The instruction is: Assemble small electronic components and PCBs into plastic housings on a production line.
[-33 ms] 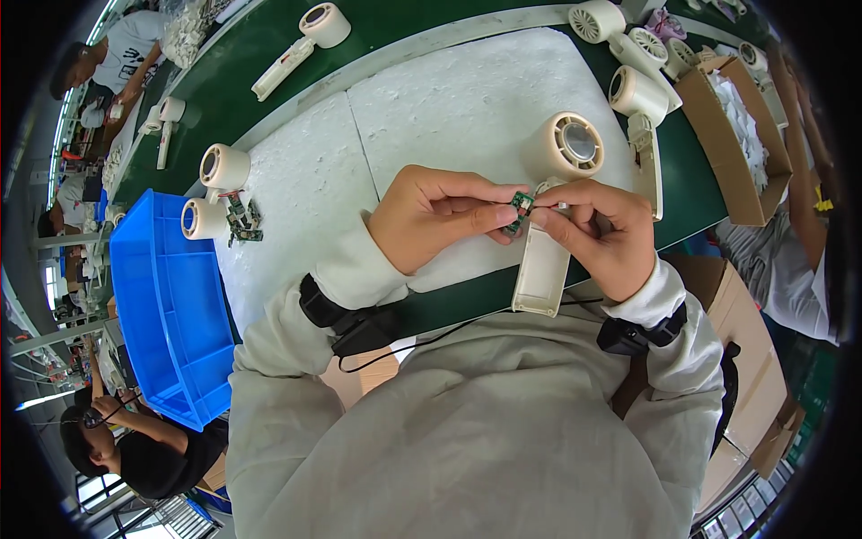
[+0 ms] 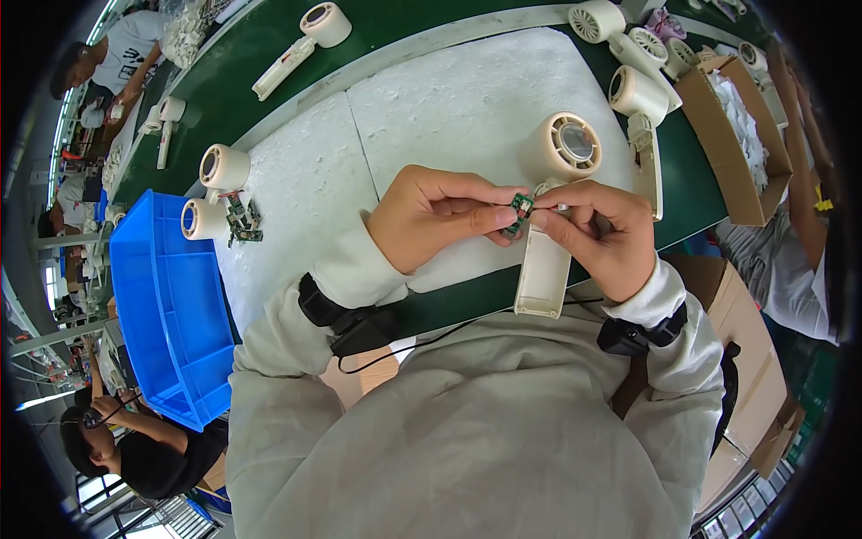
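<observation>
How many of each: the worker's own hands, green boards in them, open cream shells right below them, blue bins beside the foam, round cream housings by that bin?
Left hand and right hand: 2
Green circuit board, held: 1
Open cream shell: 1
Blue bin: 1
Round cream housings: 2
Total: 7

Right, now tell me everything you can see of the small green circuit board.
The small green circuit board carries a pale component and other parts too small to identify. It is held tilted, pinched and partly hidden by the left hand; the right hand is at its right side, contact unclear.
</observation>
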A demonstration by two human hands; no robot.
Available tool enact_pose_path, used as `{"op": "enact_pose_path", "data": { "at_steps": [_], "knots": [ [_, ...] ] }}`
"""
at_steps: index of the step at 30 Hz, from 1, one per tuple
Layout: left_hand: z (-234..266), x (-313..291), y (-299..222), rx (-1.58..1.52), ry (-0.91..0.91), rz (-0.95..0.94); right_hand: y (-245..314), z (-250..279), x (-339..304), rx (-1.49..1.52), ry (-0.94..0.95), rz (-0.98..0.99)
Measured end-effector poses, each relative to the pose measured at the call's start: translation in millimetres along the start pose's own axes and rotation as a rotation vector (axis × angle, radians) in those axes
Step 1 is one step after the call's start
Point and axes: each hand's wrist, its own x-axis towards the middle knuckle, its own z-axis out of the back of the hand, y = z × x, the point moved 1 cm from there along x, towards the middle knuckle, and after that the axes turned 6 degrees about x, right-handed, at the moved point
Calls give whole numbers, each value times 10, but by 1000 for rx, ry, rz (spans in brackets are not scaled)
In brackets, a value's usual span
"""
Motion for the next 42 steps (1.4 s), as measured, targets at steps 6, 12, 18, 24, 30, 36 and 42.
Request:
{"op": "enact_pose_path", "data": {
  "at_steps": [6, 12, 18, 24, 30, 36, 42],
  "knots": [
    [-31, 22, 18, -8, 46, -7, -83, 21, -8, 133, 49, 6],
    [-49, -43, 32, 5, 34, -48, -56, 21, -16, 139, 92, -42],
    [-74, -32, 43, 27, 28, -102, -65, 39, 2, 159, 113, -115],
    [-127, 15, 46, -44, -63, -67, -92, 33, 32, 220, 55, -129],
    [-111, 25, -24, -49, -103, -6, -84, 30, 29, 207, 41, -36],
    [-140, 14, -24, -50, -128, -15, -36, 52, 91, 62, 142, 120],
    [-162, 13, -17, -15, -123, -21, -37, 86, 85, -1, 189, 120]
  ]
}}
